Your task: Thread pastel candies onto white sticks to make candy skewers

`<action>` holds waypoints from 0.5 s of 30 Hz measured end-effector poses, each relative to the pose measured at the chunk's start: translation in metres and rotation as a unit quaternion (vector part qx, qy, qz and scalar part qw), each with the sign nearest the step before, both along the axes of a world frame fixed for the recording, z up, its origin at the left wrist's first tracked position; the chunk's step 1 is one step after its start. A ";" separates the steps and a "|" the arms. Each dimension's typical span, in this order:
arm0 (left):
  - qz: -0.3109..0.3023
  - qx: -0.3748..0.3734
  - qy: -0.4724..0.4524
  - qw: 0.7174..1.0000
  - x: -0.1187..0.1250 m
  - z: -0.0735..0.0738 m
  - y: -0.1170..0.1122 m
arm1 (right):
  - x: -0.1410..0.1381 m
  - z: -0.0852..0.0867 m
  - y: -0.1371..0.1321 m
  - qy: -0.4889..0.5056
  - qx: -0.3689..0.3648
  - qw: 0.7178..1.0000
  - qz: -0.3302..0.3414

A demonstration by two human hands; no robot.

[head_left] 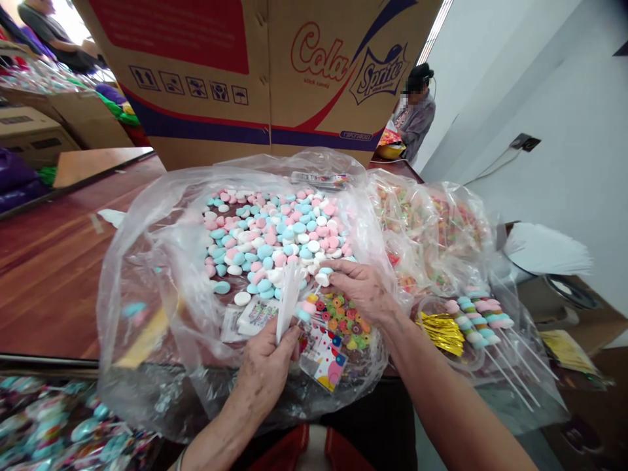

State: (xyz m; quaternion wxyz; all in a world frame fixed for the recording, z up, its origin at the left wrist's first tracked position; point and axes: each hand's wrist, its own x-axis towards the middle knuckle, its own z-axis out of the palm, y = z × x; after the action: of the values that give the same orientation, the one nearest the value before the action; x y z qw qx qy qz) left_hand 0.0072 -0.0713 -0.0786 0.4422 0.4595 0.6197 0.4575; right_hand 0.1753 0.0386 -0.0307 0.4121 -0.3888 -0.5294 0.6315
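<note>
My left hand (269,363) is closed around a bundle of white sticks (289,297) that points up and away from me. Just right of the bundle, a stick carries pink, yellow and blue marshmallows (307,307); I cannot tell which fingers support it. My right hand (360,288) pinches a white marshmallow (322,278) with a blue one against it, at that stick's upper end. Beyond both hands spreads a pile of pink, blue and white marshmallows (275,235) on clear plastic. Below my right hand lie colourful ring candies (346,320) and a dotted card (324,360).
A large cardboard box (210,111) stands behind the pile. To the right are bags of ring candies (407,216), gold twist ties (441,332) and finished marshmallow skewers (478,320). Wrapped candies (53,425) fill the lower left. A person (417,114) sits at the back right.
</note>
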 end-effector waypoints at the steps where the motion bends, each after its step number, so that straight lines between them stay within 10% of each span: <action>1: 0.002 -0.002 0.006 1.000 0.000 0.002 0.000 | -0.001 -0.001 -0.002 -0.011 0.006 1.000 -0.004; 15: 0.020 0.021 0.025 0.999 0.001 0.002 -0.002 | -0.009 -0.010 -0.031 -0.298 0.336 0.893 -0.041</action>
State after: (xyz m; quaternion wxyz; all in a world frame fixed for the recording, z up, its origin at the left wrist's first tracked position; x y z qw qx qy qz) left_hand 0.0081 -0.0733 -0.0764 0.4074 0.4676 0.6300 0.4674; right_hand 0.1661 0.0073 -0.0407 0.3662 -0.4188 -0.7914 0.2531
